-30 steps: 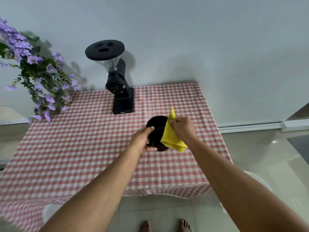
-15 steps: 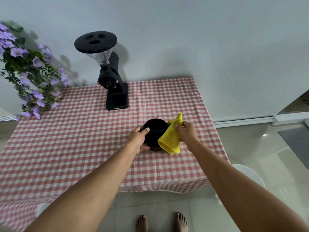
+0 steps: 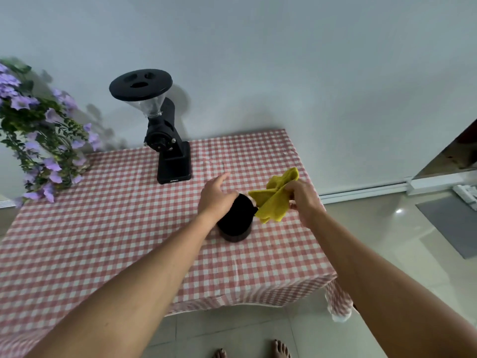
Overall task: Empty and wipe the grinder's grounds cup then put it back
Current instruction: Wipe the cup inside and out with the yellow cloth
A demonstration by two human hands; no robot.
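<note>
The black grounds cup (image 3: 235,221) is near the right middle of the checked table, its mouth hidden by my left hand (image 3: 215,195), which grips its upper left side. My right hand (image 3: 303,197) pinches a yellow cloth (image 3: 275,200) just right of the cup, outside its rim. The black grinder (image 3: 169,140) with its clear hopper and black lid stands at the back of the table, its base platform bare.
Red-and-white checked tablecloth (image 3: 116,228) covers the table. Purple flowers (image 3: 41,135) hang over the back left corner. A white wall is behind. Tiled floor and my bare feet (image 3: 280,348) lie below the table's front edge; a grey mat (image 3: 454,223) is at right.
The yellow cloth has come away from the cup and moved to the right with my right hand. My left hand shifted higher over the cup's top. The camera tilted slightly.
</note>
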